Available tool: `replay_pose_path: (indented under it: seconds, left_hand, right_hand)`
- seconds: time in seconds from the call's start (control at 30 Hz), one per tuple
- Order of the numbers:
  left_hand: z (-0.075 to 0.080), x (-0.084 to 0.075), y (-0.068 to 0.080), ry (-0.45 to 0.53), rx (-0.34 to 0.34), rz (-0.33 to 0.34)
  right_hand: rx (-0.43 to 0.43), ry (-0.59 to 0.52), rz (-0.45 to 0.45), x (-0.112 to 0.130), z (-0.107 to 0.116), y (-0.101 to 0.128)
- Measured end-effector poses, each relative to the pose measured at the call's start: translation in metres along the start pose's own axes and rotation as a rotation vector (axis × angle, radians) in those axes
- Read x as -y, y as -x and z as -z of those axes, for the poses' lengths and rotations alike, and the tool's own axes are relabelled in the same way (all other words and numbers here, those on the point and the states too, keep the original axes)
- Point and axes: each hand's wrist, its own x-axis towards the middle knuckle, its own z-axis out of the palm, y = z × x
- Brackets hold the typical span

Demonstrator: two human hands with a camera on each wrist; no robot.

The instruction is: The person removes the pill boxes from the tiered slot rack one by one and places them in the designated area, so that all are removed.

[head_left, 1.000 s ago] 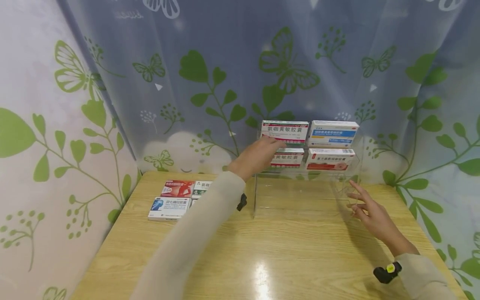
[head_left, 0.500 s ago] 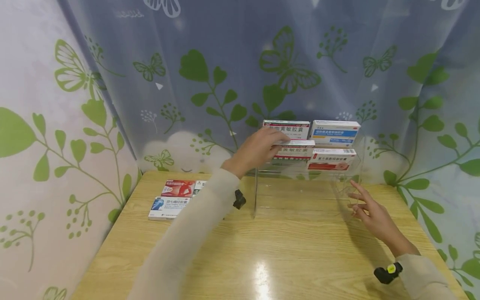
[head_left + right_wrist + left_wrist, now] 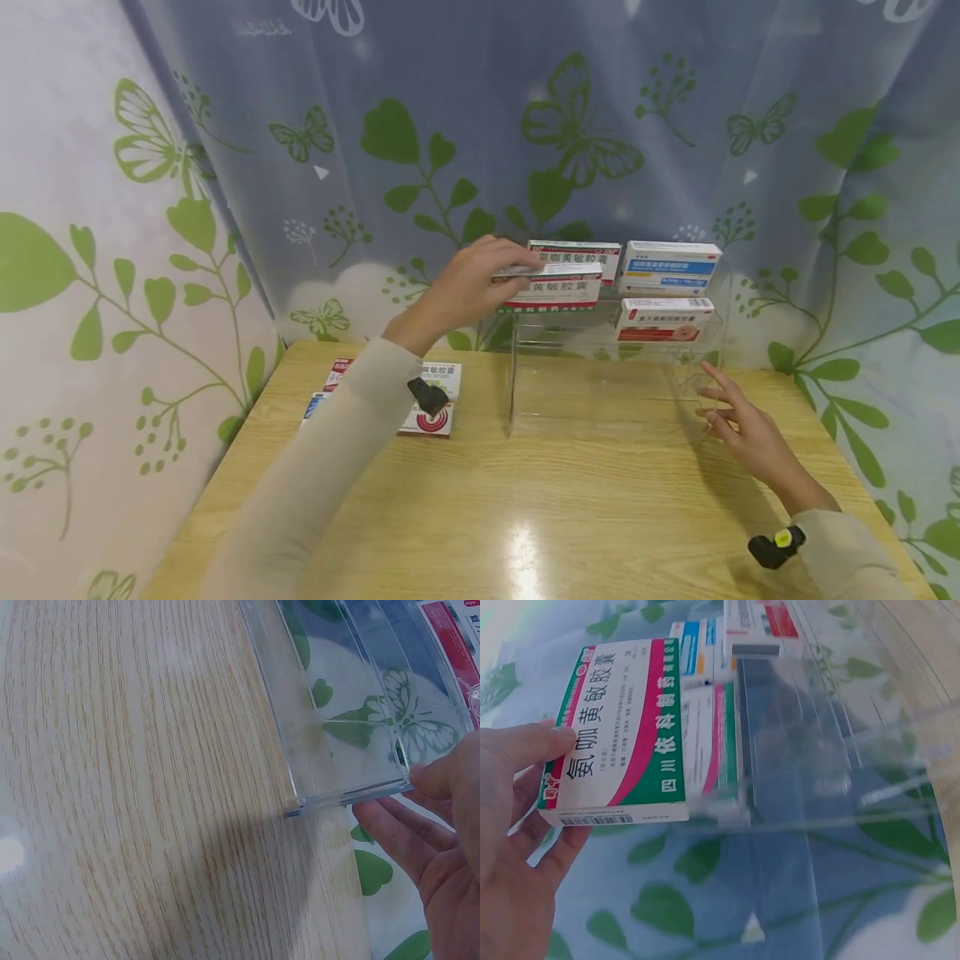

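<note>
A white medicine box [image 3: 558, 287] with a green and magenta band is pinched between the thumb and fingers of my left hand [image 3: 465, 287]. It is held at the upper left of the clear display rack [image 3: 513, 383], in front of a similar medicine box [image 3: 701, 742] on the top tier. My right hand [image 3: 750, 433] grips the rack's right side panel [image 3: 352, 796], thumb at its edge and fingers outside. On the rack's right half, a blue-and-white medicine box [image 3: 669, 268] stands above a red-and-white one [image 3: 664, 320].
Several flat medicine boxes [image 3: 441, 379] lie on the wooden table [image 3: 585, 508] at the left, partly hidden by my left sleeve [image 3: 322, 467]. A patterned curtain [image 3: 480, 67] hangs behind the rack.
My left hand has lifted the medicine box from the rack's second tier and drawn it up and left. More of the boxes on the table's left now show. My right hand stays put.
</note>
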Motion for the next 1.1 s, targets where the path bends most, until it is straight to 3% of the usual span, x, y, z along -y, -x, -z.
replay_pose_path:
  seconds: [0.13,0.37,0.67,0.97,1.1]
  left_hand:
    - [0.018,0.014,0.029,0.020,0.007,0.061]
    - [0.046,0.046,0.097,0.046,0.012,0.215]
    - [0.073,0.078,0.188,0.041,0.133,0.416]
    - [0.082,0.105,0.266,0.099,0.264,0.614]
    - [0.077,0.115,0.294,0.152,0.328,0.656]
  right_hand:
    - [0.000,-0.013,0.004,0.000,0.000,0.000]
    - [0.004,0.007,-0.001,0.000,0.000,0.000]
    - [0.015,-0.032,-0.016,-0.001,0.001,0.000]
    - [0.025,-0.044,-0.016,-0.003,-0.001,0.000]
    - [0.024,-0.033,-0.018,-0.003,0.000,-0.001]
